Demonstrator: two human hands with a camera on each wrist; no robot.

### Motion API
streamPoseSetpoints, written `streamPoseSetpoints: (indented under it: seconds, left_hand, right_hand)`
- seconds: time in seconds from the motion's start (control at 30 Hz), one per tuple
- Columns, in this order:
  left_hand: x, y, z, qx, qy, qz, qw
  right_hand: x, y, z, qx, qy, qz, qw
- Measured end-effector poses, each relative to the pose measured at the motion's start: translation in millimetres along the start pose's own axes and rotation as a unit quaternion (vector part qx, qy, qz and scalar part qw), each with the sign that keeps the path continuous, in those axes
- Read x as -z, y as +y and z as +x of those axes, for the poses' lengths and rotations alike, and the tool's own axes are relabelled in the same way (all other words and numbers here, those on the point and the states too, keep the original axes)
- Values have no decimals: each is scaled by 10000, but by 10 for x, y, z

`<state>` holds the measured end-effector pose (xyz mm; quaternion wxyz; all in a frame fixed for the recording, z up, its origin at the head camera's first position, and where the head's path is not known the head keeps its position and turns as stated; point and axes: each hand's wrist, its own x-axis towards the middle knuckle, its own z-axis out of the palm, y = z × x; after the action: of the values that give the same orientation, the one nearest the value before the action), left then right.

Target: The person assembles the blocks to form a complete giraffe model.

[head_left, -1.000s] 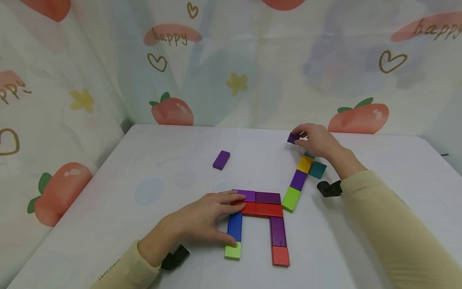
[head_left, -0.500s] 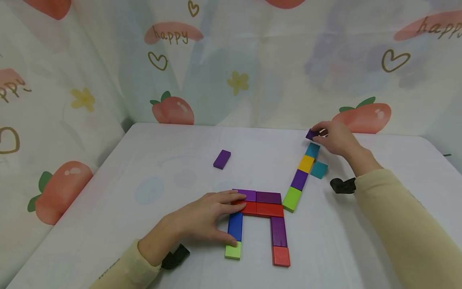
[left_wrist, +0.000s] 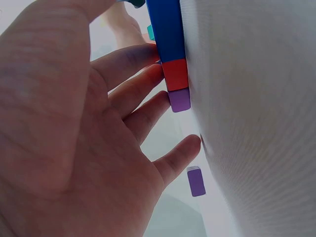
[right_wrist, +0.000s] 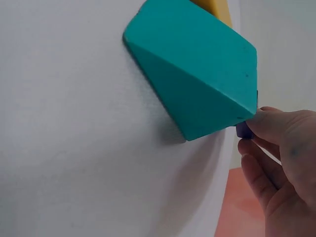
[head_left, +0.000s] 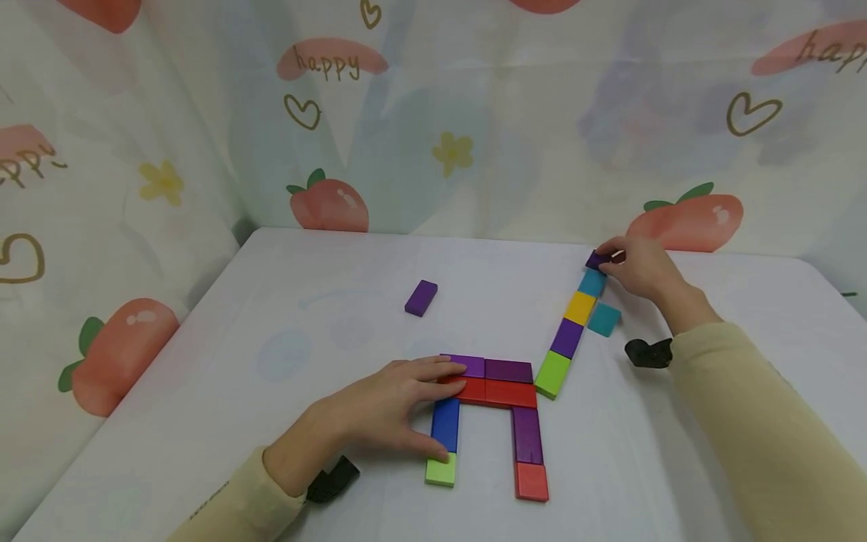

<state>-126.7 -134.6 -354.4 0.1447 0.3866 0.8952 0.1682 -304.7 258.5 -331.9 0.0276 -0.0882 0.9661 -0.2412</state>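
My right hand pinches a small dark purple block at the far end of a slanting row. Below that block, the row runs through a teal block, a yellow block, a purple block and a lime green block. Spread fingers of my left hand rest on the left ends of a purple block and a red block, its thumb at the seam of a blue block and a lime block. In the right wrist view, a teal block largely hides the pinched one.
Beside the row lies a separate teal block. A lone purple block sits farther back on the white table. A purple block and a red one form the right leg. A patterned cloth hangs behind.
My right hand has carried the dark purple block rightward, then down to the top of the slanting row, against the teal block. My left hand has stayed in place.
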Motion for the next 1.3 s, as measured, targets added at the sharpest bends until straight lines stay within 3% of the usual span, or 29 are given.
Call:
streamPoseSetpoints:
  seconds: [0.33,0.67,0.93,1.3]
  left_hand:
    - [-2,-2,7,15,-22,34,10000]
    - [1,-1,7,-8,9,30,10000]
    - [-3,-4,8,-72,30,21,10000]
    - [-1,9,8,-27,15,1,10000]
  right_hand:
    - [-38,73,-13,91,-64,-138,9998]
    - [-41,84,-27,139,-441,-236,9987]
    - [-55,102,-49,9,-429,-131,9990]
    - [-60,129,-88,144,-351,-196,9991]
